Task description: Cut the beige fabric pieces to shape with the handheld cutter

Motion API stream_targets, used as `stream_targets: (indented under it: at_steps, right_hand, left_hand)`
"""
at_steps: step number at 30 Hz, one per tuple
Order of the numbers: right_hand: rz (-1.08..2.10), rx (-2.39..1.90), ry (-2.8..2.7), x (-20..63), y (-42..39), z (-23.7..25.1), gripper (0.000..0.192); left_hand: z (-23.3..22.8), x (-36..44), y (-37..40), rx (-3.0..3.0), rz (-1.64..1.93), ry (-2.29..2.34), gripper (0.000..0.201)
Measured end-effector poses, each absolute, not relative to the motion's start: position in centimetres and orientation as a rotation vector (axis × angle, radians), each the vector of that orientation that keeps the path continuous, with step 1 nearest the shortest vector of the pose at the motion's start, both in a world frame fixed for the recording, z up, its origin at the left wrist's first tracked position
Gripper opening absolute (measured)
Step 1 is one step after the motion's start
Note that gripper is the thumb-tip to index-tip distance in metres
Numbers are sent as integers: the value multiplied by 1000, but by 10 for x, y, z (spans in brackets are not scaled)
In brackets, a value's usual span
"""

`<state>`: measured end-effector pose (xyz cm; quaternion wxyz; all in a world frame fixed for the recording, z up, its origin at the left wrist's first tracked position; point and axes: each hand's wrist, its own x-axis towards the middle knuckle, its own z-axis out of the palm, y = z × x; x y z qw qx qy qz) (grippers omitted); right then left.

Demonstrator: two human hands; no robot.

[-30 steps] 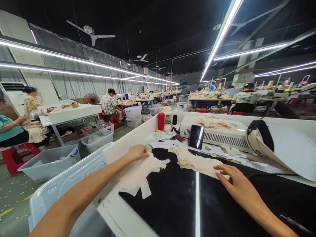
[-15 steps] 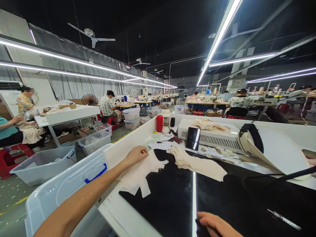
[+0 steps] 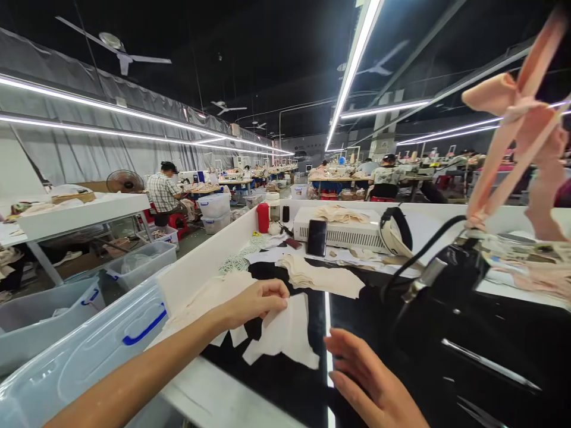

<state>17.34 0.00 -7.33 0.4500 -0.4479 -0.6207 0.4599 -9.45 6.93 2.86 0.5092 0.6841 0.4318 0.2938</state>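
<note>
My left hand (image 3: 261, 297) pinches the top edge of a white fabric piece (image 3: 289, 336), which hangs down over a glossy black board (image 3: 401, 380). To the right of that piece is my right hand (image 3: 370, 380), its fingers apart and holding nothing. Under my left forearm and beyond it lies a pile of similar pale pieces (image 3: 214, 294). Farther back on the board rests a stack of cream fabric pieces (image 3: 321, 276), fanned at its left end.
A phone (image 3: 316, 238) leans on a white vented box (image 3: 352, 223). A visor (image 3: 397, 229) stands beside it. At right are a black device with a cable (image 3: 459, 267), pink fabric strips (image 3: 513, 131) and a pen (image 3: 491, 364). Plastic bins (image 3: 89, 351) stand left.
My left hand has moved right and nearer, bringing a white piece away from the pile. My right hand has risen and spread. The view has swung right, showing the pink strips.
</note>
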Motion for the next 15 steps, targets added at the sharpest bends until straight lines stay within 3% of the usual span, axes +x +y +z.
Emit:
stream_targets:
  at_steps: [3, 7, 15]
  right_hand:
    - [1277, -1018, -1419, 155, 3, -62, 79]
    - [1517, -912, -1557, 140, -1, -57, 54]
    - [1314, -1107, -1749, 153, -1, -69, 51]
  left_hand:
    - [29, -76, 58, 1617, 615, 953, 30]
    - [24, -63, 52, 1577, 560, 905, 35]
    - [4, -55, 49, 1551, 591, 933, 44]
